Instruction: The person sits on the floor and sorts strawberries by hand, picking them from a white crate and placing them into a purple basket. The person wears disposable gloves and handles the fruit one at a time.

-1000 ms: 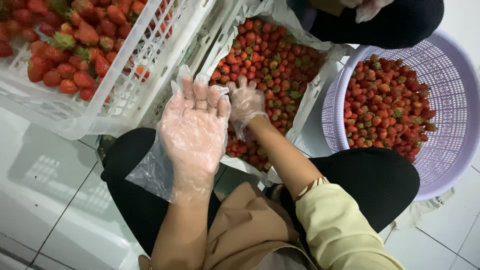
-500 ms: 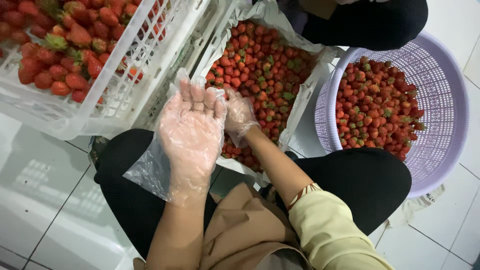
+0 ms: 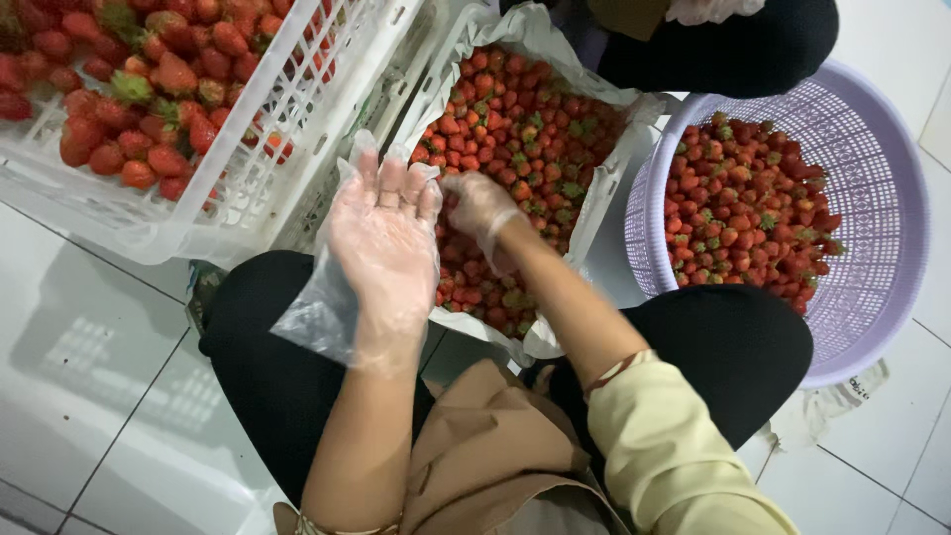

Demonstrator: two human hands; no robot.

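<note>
Seen from above, seated on a white tiled floor, black-trousered knees apart.

Left hand raised palm-up over the left knee, wrapped in a loose clear plastic glove that hangs slack and baggy below the wrist. Fingers straight, held side by side with only slight gaps, tips pointing towards the crates; nothing gripped in them.

Right hand also in a thin clear plastic glove, reaching in from a pale yellow sleeve rolled up on the forearm. Fingertips drawn together at the cuff edge of the left glove, just beside the left little finger, apparently pinching the loose plastic there; exact grip hard to tell through the creased film.

Directly beyond both hands, a white rectangular box lined with plastic sheet, full of small red strawberries with green caps. Right hand hovering over the near half of that fruit.

To the left, a white slotted plastic crate tilted on the floor, holding larger red strawberries, its corner close to the left fingertips.

To the right, a round lilac perforated plastic basket, about half filled with more strawberries, touching the side of the lined box.

At the top edge, another person's black-trousered knees, with a gloved hand partly cut off by the frame.

Tan cloth bunched in the lap between the forearms.
</note>
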